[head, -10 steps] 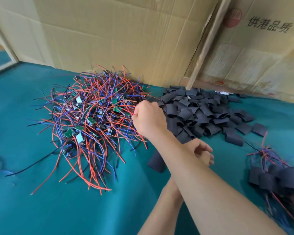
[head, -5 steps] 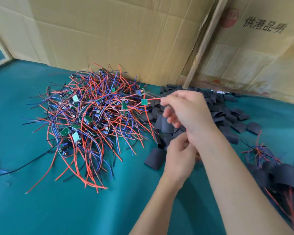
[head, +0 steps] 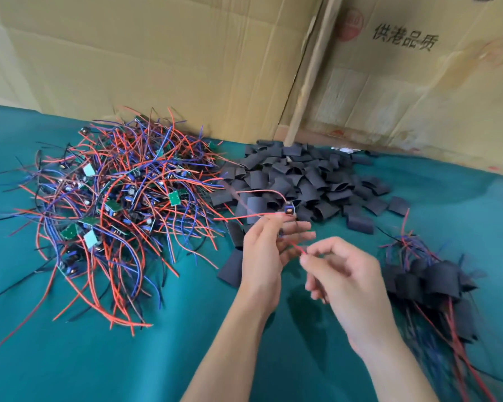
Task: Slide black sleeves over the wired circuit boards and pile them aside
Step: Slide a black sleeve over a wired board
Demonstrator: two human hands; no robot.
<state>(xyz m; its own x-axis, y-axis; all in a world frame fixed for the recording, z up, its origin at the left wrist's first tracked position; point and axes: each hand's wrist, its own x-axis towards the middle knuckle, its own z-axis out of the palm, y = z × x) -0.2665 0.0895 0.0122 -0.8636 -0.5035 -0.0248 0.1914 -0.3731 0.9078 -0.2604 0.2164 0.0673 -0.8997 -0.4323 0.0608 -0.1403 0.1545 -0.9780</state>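
Circuit board (head: 289,210) sits unsleeved above the worktop (head: 70,358), pinched in our left hand (head: 269,250); our right hand (head: 343,274) pinches its red wire (head: 298,248). Next, we judge, comes taking a black sleeve (head: 359,224) from the nearby heap

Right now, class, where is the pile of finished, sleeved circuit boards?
In the head view, the finished pile lies at the right on the green cloth, just right of the right hand and nearer than the loose black sleeves.

Sleeved pile (head: 436,288) blurred, edge-cropped.
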